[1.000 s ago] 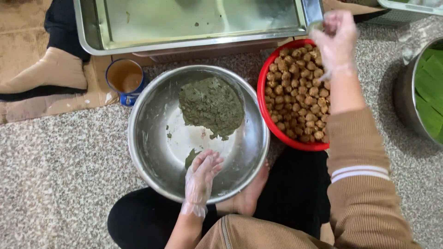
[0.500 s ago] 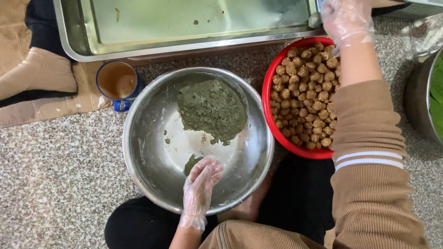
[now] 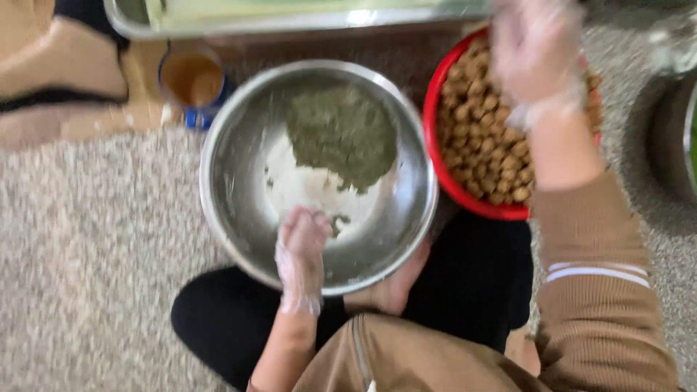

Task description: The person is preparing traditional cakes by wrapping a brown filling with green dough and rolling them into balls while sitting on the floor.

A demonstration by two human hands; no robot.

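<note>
A steel mixing bowl [image 3: 239, 181] sits on the floor before my crossed legs, holding a lump of green dough [image 3: 341, 134] at its far side. My left hand [image 3: 299, 250], in a thin clear glove, rests inside the bowl's near rim, fingers curled near a small bit of green dough. A red bowl [image 3: 444, 170] full of small brown balls [image 3: 486, 152] stands to the right. My right hand [image 3: 534, 51], also gloved and blurred by motion, hovers over the red bowl's far side; whether it holds anything is unclear.
A long steel tray [image 3: 290, 20] lies beyond the bowls. A blue cup of brown liquid [image 3: 192, 80] stands at the steel bowl's far left. Another steel vessel [image 3: 671, 138] is at the right edge. Speckled stone floor surrounds everything.
My right hand went out past the red bowl toward the tray and is now back over the bowl's far side. The view has shifted and blurred. My left hand stays in the steel bowl.
</note>
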